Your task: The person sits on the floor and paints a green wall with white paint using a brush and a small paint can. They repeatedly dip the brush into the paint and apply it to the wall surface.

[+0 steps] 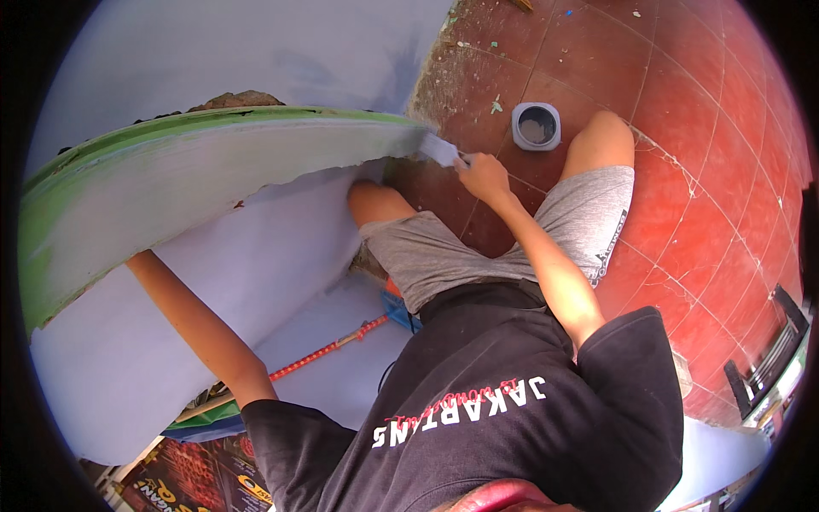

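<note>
My right hand (484, 178) grips the handle of a paintbrush (440, 150). Its pale, paint-covered bristles touch the far end of a long slab-like ledge (256, 150). The face of the ledge is coated whitish grey, with green paint showing along its upper edge and at the left end. My left forearm (198, 326) reaches under the ledge; the left hand is hidden behind it. Beyond my right hand, an open plastic container (554, 128) stands on the floor with greyish paint inside.
Red floor tiles (691, 192) bear paint flecks and loose threads. Pale walls (256, 45) rise behind and below the ledge. Broken masonry (237, 99) sits on its top edge. A red patterned strap or pole (320, 352), a blue plastic object (398, 312) and a printed banner (192, 473) lie by my left side.
</note>
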Demonstrator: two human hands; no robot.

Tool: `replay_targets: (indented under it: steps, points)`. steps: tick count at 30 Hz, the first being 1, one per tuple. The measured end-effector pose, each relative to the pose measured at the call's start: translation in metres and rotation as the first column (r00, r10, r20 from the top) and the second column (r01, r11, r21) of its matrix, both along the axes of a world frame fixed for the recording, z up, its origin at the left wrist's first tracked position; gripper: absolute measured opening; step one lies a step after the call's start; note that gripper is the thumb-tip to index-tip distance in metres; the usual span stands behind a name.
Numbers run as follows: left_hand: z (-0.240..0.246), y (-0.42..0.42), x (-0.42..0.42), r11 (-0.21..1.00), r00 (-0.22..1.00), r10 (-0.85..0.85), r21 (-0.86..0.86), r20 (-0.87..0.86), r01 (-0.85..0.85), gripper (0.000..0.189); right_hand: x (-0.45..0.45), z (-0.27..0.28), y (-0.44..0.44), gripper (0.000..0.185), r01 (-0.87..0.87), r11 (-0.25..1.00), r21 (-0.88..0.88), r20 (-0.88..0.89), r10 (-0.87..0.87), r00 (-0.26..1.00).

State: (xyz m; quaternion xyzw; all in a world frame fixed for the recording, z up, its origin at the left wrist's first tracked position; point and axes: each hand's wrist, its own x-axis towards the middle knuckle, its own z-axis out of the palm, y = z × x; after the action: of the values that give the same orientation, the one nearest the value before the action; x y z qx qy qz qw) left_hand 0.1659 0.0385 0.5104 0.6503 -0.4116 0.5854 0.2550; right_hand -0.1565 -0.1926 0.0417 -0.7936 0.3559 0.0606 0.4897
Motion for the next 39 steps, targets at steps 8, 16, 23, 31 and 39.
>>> replay_targets:
  steps: [8, 16, 23, 31, 39]
  points:
    - [-0.003, 0.010, 0.000, 0.999, 0.999, 0.045, 0.008, -0.025, -0.045, 0.050, -0.013, 0.184, -0.015, 0.031, -0.154, 0.862, 0.482, 0.512, -0.135, 0.848]
    - [-0.003, 0.018, -0.003, 0.997, 0.997, 0.070, 0.013, -0.032, -0.070, 0.049, -0.008, 0.145, -0.105, 0.033, 0.096, 0.959, 0.266, 0.386, -0.197, 0.901]
    - [-0.007, 0.033, -0.004, 0.995, 0.994, 0.099, 0.015, -0.035, -0.099, 0.049, -0.013, 0.113, -0.161, 0.034, 0.234, 0.915, 0.328, 0.313, -0.339, 0.887]
    - [-0.021, 0.043, -0.005, 0.993, 0.993, 0.115, -0.010, -0.032, -0.115, 0.050, -0.028, 0.086, -0.176, 0.035, 0.297, 0.951, -0.082, 0.210, -0.275, 0.938]
    - [-0.037, 0.048, -0.001, 0.992, 0.993, 0.120, -0.046, -0.005, -0.120, 0.051, -0.070, 0.006, -0.212, 0.038, 0.403, 0.906, -0.131, 0.088, -0.394, 0.915]
